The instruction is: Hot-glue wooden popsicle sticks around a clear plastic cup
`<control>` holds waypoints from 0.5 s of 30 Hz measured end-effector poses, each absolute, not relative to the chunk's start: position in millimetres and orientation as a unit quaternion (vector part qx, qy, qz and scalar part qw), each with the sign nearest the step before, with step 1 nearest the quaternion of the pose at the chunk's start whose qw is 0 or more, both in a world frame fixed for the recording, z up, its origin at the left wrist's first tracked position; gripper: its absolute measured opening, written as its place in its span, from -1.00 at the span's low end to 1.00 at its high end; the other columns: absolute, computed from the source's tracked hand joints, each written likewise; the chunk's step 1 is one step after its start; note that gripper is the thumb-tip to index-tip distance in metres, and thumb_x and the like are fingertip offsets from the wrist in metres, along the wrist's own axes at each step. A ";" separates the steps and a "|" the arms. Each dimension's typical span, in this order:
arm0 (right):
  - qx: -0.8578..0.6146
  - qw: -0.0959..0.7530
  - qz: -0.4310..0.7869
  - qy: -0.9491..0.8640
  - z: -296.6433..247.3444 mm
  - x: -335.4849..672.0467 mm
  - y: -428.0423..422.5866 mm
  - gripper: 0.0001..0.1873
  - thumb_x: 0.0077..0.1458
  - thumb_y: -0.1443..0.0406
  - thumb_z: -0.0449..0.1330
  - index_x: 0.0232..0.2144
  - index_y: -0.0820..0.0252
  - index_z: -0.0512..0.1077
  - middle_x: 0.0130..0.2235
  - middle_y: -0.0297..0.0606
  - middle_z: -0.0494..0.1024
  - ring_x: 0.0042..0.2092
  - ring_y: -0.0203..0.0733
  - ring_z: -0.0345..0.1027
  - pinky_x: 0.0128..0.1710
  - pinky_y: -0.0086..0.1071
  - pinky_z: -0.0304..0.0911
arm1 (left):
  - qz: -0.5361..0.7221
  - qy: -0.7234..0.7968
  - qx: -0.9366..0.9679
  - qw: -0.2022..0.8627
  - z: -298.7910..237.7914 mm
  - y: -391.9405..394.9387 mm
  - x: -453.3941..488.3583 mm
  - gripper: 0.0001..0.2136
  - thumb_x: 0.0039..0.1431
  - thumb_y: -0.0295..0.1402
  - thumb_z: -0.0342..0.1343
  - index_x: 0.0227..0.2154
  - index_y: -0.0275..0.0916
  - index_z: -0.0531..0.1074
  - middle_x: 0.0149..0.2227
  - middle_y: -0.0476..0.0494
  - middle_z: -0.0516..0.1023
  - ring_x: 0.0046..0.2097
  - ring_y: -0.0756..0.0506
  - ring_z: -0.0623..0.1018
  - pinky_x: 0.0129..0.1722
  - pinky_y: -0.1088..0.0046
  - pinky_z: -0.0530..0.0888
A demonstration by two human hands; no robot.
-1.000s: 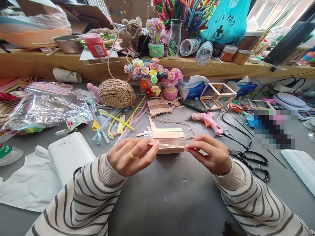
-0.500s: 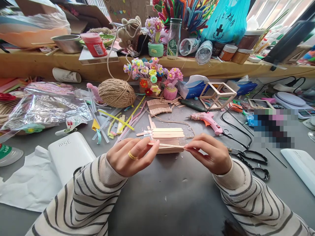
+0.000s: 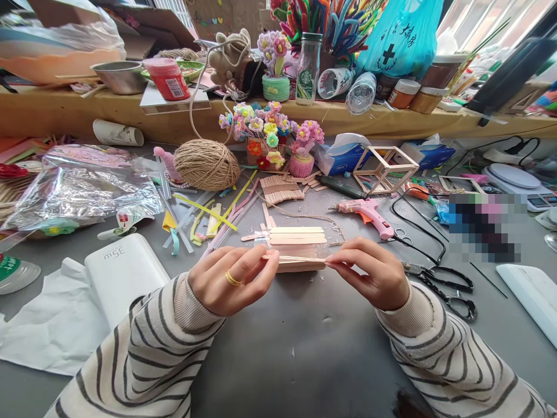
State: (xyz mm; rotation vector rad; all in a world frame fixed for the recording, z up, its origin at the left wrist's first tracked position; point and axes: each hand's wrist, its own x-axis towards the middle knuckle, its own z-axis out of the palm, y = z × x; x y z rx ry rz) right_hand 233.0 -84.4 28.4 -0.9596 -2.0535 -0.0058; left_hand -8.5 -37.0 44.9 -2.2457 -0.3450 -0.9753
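Between my two hands, thin wooden craft sticks (image 3: 300,259) are stretched level, seen nearly edge-on; how many is hard to tell. My left hand (image 3: 232,277), with a gold ring, pinches their left end between thumb and fingers. At the other end, the fingertips of my right hand (image 3: 369,271) are closed on them. Right behind lies a small piece built of craft sticks laid side by side (image 3: 298,235), partly covered by the held sticks. A few loose sticks (image 3: 266,216) lie at its far left corner.
A pink glue gun (image 3: 368,216) rests behind my right hand, its cord running right. Black scissors (image 3: 448,285) lie beside my right wrist. A stack of craft sticks (image 3: 281,190), a twine ball (image 3: 206,164) and a wooden stick frame (image 3: 386,168) stand farther back. A white power bank (image 3: 126,276) is at left.
Both hands keep their pinch on the craft sticks. My left fingertips have shifted very slightly; everything else looks the same.
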 end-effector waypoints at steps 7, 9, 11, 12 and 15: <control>-0.390 0.423 -0.009 -0.818 30.1 232.5 -85.3 -0.88 0.02 0.43 0.11 -0.36 0.22 0.42 -0.47 -0.26 0.43 -0.46 -0.33 0.29 -0.49 -0.45 0.29 | -0.372 -0.129 -0.860 0.325 36.8 -35.3 -13.6 -0.77 -0.07 -0.62 0.13 -0.32 -0.25 0.40 -0.38 -0.07 0.53 -0.46 0.04 0.50 -0.46 0.51 0.43; -0.389 0.425 -0.010 -0.818 30.0 232.4 -85.3 -0.88 0.01 0.44 0.11 -0.36 0.22 0.42 -0.47 -0.26 0.43 -0.45 -0.33 0.30 -0.48 -0.45 0.29 | -0.373 -0.129 -0.860 0.324 34.2 -34.9 -15.0 -0.77 -0.07 -0.62 0.13 -0.31 -0.25 0.40 -0.36 -0.08 0.53 -0.45 0.03 0.50 -0.45 0.50 0.43; -0.388 0.426 -0.010 -0.817 29.8 232.5 -85.2 -0.88 0.01 0.44 0.12 -0.36 0.22 0.41 -0.47 -0.26 0.43 -0.45 -0.33 0.30 -0.48 -0.45 0.29 | -0.373 -0.129 -0.860 0.323 33.0 -34.9 -15.7 -0.77 -0.07 -0.62 0.14 -0.31 -0.25 0.40 -0.36 -0.08 0.53 -0.45 0.03 0.50 -0.45 0.50 0.43; -0.388 0.428 -0.011 -0.816 29.7 232.5 -85.2 -0.89 0.00 0.45 0.13 -0.36 0.22 0.41 -0.47 -0.26 0.43 -0.44 -0.33 0.30 -0.48 -0.45 0.29 | -0.374 -0.127 -0.860 0.322 32.8 -35.0 -15.8 -0.76 -0.08 -0.63 0.14 -0.31 -0.27 0.40 -0.36 -0.09 0.53 -0.44 0.02 0.50 -0.46 0.50 0.43; -0.389 0.432 -0.015 -0.813 29.4 232.5 -85.6 -0.88 -0.01 0.45 0.14 -0.36 0.22 0.41 -0.47 -0.26 0.43 -0.44 -0.33 0.30 -0.47 -0.45 0.29 | -0.376 -0.122 -0.862 0.318 32.9 -35.3 -15.9 -0.76 -0.10 -0.63 0.15 -0.32 -0.29 0.41 -0.36 -0.12 0.52 -0.44 0.01 0.50 -0.46 0.49 0.42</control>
